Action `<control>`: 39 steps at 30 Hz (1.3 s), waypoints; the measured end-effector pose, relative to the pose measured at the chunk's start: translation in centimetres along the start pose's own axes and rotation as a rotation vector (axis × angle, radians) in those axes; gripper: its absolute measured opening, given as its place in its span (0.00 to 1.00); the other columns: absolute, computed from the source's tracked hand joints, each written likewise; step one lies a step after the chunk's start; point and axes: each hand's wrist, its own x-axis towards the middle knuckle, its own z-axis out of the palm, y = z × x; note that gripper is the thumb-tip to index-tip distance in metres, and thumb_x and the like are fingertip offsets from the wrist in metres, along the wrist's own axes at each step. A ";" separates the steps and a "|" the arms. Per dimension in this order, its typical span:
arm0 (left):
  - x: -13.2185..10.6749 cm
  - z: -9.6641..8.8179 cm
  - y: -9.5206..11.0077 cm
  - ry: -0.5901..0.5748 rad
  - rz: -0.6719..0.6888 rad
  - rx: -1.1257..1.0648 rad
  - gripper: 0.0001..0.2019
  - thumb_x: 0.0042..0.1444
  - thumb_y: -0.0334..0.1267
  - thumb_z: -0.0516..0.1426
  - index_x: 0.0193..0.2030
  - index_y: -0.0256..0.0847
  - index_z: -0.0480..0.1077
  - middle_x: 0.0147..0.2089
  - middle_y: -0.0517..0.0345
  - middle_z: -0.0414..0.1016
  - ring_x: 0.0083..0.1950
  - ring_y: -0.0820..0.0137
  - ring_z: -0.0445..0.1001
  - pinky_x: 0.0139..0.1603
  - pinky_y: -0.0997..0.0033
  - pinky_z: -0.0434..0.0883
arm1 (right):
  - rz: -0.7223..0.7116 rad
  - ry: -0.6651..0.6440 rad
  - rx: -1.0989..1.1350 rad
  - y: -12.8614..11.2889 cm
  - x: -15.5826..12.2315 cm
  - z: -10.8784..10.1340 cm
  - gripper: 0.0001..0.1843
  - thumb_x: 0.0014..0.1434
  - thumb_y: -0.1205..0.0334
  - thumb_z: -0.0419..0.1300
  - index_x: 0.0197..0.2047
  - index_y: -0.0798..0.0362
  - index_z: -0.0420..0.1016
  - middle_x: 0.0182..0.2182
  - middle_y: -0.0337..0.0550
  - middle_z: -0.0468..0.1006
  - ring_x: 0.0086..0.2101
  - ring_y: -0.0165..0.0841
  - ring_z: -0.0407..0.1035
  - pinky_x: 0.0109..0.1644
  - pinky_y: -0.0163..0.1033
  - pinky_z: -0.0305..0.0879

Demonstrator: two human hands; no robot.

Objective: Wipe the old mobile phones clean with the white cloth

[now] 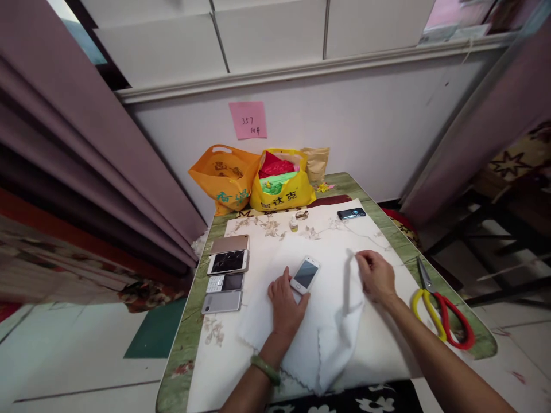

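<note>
A small white smartphone [306, 274] with a dark screen lies face up and slanted on a thin white cloth [301, 344] with a scalloped edge. My left hand [286, 307], below a green bangle, grips the phone's lower end, with the fingers along its left side and the thumb at the bottom right corner. At the cloth's right side, my right hand [379, 278] pinches the edge and holds it raised, so that this side of the cloth stands up in a fold. Its fingers are closed on the fabric.
Several phones lie at the left, among them a cracked white one [228, 262] and a keypad phone [225, 283]. Scissors [443, 315] rest at the right edge, a black phone [351, 213] farther back. A small bottle [293, 223] stands before the yellow bag [282, 198] and orange bag [226, 178].
</note>
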 end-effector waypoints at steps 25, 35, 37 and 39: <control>-3.2 -5.0 6.7 -0.567 0.165 -0.462 0.04 0.59 0.35 0.52 0.37 0.43 0.67 0.36 0.55 0.74 0.38 0.67 0.72 0.40 0.66 0.69 | 0.099 -0.257 -0.160 3.1 -5.8 -8.9 0.19 0.60 0.42 0.52 0.35 0.46 0.76 0.25 0.40 0.78 0.26 0.36 0.70 0.30 0.38 0.61; -3.8 -7.3 10.4 -0.970 -0.080 -0.837 0.12 0.53 0.43 0.61 0.42 0.41 0.72 0.37 0.56 0.78 0.33 0.72 0.71 0.35 0.74 0.66 | 0.172 -0.324 -0.391 3.4 -4.6 -8.2 0.34 0.63 0.36 0.40 0.19 0.49 0.71 0.20 0.48 0.76 0.25 0.40 0.71 0.31 0.41 0.58; -4.1 -6.7 10.3 -1.179 -0.031 -0.855 0.19 0.48 0.44 0.64 0.47 0.42 0.73 0.40 0.55 0.79 0.36 0.70 0.73 0.37 0.72 0.68 | 0.196 -0.332 -0.343 3.7 -4.1 -7.8 0.33 0.62 0.35 0.41 0.25 0.49 0.73 0.19 0.46 0.76 0.26 0.40 0.72 0.32 0.41 0.58; -3.8 -5.9 9.3 -1.103 -0.008 -0.794 0.17 0.48 0.44 0.64 0.46 0.43 0.74 0.40 0.55 0.78 0.38 0.68 0.74 0.40 0.69 0.70 | 0.224 -0.331 -0.264 4.1 -3.6 -7.3 0.28 0.60 0.35 0.46 0.34 0.50 0.74 0.21 0.43 0.77 0.27 0.40 0.72 0.32 0.40 0.59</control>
